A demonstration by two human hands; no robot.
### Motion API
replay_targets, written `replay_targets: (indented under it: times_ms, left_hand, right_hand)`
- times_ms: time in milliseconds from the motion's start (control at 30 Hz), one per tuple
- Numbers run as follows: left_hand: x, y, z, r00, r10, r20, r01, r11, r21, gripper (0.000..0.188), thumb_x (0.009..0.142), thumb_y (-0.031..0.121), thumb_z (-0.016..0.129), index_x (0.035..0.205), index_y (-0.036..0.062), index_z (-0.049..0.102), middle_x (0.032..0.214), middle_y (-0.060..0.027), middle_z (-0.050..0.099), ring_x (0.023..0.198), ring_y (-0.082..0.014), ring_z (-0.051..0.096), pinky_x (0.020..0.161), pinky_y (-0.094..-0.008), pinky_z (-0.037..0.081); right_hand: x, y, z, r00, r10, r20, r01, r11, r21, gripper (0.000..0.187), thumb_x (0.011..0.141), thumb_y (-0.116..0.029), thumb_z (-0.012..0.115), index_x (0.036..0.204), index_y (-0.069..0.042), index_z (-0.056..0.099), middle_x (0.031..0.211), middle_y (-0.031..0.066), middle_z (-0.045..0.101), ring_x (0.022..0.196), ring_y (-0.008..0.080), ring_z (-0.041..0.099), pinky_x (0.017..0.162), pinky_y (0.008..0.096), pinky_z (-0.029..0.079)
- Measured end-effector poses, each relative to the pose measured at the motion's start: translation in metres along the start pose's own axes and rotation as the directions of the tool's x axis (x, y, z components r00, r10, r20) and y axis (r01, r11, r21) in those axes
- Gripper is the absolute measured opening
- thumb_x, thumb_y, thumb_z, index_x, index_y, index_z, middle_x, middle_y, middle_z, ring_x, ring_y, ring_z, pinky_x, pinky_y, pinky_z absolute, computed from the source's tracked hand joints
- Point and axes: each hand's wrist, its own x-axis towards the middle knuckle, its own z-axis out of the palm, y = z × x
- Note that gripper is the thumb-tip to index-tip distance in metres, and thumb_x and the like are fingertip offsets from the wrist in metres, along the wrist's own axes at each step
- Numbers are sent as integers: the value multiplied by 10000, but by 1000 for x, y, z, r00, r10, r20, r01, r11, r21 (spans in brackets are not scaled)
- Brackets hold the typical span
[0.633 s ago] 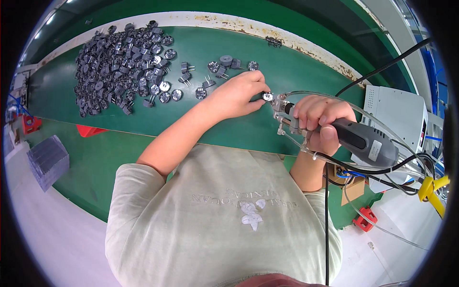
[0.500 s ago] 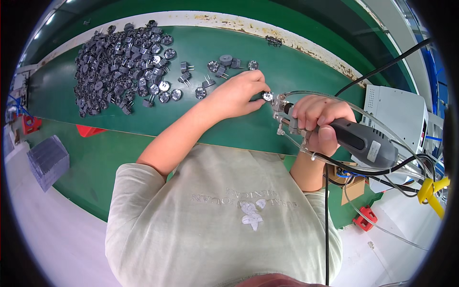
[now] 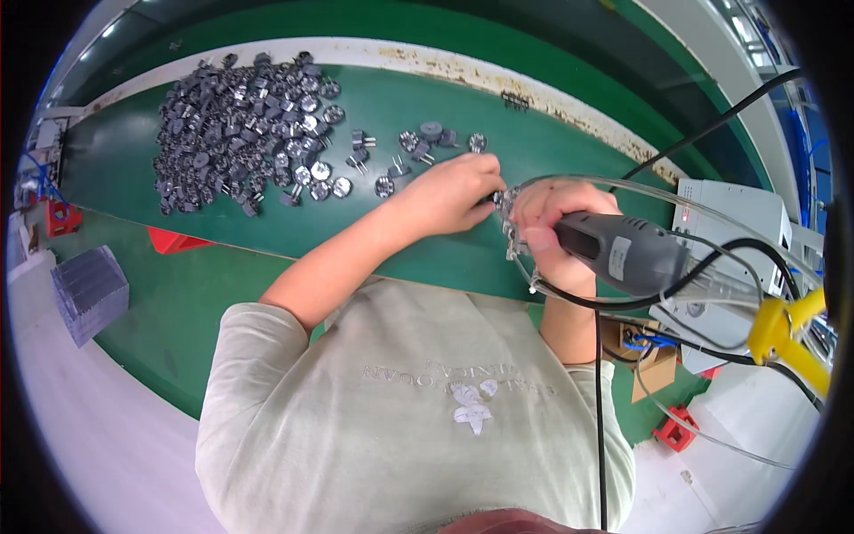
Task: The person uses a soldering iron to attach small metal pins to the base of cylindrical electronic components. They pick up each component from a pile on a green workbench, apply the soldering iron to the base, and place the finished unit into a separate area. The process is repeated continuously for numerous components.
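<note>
My left hand (image 3: 455, 196) pinches a small dark plug part (image 3: 497, 197) at its fingertips, just above the green work surface. Most of that part is hidden between the fingers and the tool tip. My right hand (image 3: 556, 218) wraps round a grey powered screwdriver (image 3: 627, 256) fitted with clear tubes and a metal head. Its tip meets or nearly meets the part; whether they touch I cannot tell. Behind my left hand lie several loose round plug parts, one of them a grey disc (image 3: 431, 132), some showing two metal prongs.
A large heap of similar plug parts (image 3: 240, 133) covers the left of the green table (image 3: 356, 231). Black cables, clear tubes and a yellow bracket (image 3: 787, 334) crowd the right side. Beyond stands a white machine (image 3: 734, 209). A rusty white rail (image 3: 427, 67) edges the back.
The screwdriver has swung leftward and its head is closer to my left fingers, covering more of the plug part. The whole view has shifted slightly. My left hand keeps its pinch.
</note>
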Motion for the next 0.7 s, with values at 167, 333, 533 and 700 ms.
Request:
replay_targets:
  times_ms: [167,333,533,700]
  left_hand:
    - [0,15,-22,998,-30,50,22,988,154,228,826,127,751,1031,34,719,1005,-132,625,985,-348,637,884,-444,532]
    - [66,-21,-90,973,-43,-227,124,928,353,248,838,205,750,1006,22,740,968,-157,659,973,-361,654,862,-454,537]
    - [91,-89,-95,903,6,-431,282,748,601,558,801,356,790,1243,34,680,1170,-118,660,1192,-339,557,992,-488,444]
    - [35,4,-59,978,-166,-125,208,761,614,440,774,431,819,1028,84,729,1022,-92,665,1090,-287,578,957,-417,410]
  right_hand:
    - [-3,-15,-18,958,-213,-195,268,907,325,390,935,-351,795,960,-39,562,698,59,609,550,217,579,539,382,513]
    - [-6,-34,-32,910,-280,-306,357,905,233,384,936,-336,792,1021,-44,558,717,68,611,567,225,602,570,397,537]
    - [-2,-5,-28,944,-129,-302,204,951,231,282,834,-107,817,969,-23,585,773,112,626,673,243,632,714,448,565]
    - [-9,-11,-32,944,-75,-321,125,982,140,263,798,-55,798,956,-11,592,828,134,641,738,250,646,765,443,573]
